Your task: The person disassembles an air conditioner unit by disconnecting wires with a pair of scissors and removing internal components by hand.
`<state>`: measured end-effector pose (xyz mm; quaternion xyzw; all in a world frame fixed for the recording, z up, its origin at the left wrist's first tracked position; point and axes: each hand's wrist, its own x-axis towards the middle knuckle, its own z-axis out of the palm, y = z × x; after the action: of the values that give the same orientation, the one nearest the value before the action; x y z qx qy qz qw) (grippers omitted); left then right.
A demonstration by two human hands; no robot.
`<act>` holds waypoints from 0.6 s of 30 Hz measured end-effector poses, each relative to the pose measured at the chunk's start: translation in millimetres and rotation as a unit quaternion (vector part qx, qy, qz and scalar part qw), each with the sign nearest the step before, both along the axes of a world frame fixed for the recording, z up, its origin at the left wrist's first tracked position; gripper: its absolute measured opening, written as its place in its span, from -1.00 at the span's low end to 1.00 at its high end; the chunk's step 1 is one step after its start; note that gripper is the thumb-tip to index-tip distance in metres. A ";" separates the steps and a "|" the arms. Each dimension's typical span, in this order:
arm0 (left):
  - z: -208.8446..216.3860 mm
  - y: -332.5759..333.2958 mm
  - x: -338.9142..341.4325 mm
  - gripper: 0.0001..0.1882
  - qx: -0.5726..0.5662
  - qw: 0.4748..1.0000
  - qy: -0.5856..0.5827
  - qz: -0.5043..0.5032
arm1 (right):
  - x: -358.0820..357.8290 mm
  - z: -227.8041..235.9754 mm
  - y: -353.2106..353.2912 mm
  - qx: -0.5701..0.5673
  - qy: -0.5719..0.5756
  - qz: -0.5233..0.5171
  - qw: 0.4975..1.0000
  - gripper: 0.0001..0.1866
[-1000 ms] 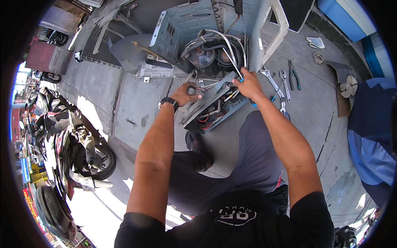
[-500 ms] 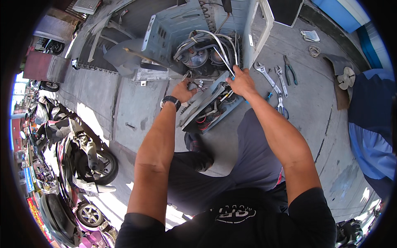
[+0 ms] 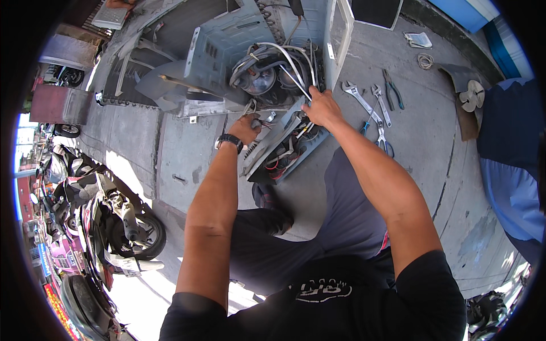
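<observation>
A tilted metal electrical box, with wires and small parts inside, leans in front of an opened outdoor air-conditioner casing. My right hand is closed on its upper end. Beside those fingers a thin pale rod or cable slants up; which it is, I cannot tell. My left hand, wearing a black watch, is closed near the box's left edge, by a loose wire end. What its fingers pinch is hidden. Behind both hands stands a dark compressor wrapped in cables.
On the floor to the right lie adjustable wrenches, pliers, scissors and a blue-handled screwdriver. A fan blade sits at the left. Farther left stand parked motorcycles. A person in blue clothing is at the right.
The view has shifted, so the casing and tools appear a little farther left. Both hands stay by the box, nearly where they were; the right one still grips its upper end.
</observation>
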<state>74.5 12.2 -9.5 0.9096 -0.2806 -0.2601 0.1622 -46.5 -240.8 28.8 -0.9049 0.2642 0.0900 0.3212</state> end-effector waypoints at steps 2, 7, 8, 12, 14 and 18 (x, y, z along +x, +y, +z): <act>-10.7 0.0 -3.9 -0.45 0.002 1.000 -0.007 -0.014 | -0.1 5.7 1.4 0.008 0.010 0.012 1.000 -0.32; -29.4 6.7 0.3 -0.46 -0.029 0.999 -0.023 -0.014 | 2.3 12.5 14.6 -0.024 -0.026 0.026 0.999 -0.46; -33.4 7.5 -0.3 -0.46 -0.014 0.999 -0.032 -0.009 | 3.0 13.4 16.3 -0.028 -0.035 0.029 0.999 -0.50; -37.6 7.0 -6.0 -0.45 -0.001 0.999 -0.049 0.001 | 10.1 5.5 12.0 -0.029 -0.071 0.022 0.997 -0.51; -38.6 9.6 -3.9 -0.45 -0.002 0.999 -0.049 0.004 | 17.2 3.1 6.6 -0.026 -0.065 0.036 0.997 -0.52; -36.6 12.1 -0.3 -0.48 0.019 0.999 -0.040 0.012 | 25.6 0.5 4.8 -0.029 -0.078 0.065 0.994 -0.52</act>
<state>74.1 24.3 -46.1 0.9253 -0.2715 -0.2266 0.1368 -20.9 -236.0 29.3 -0.9336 0.1811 0.0319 0.3077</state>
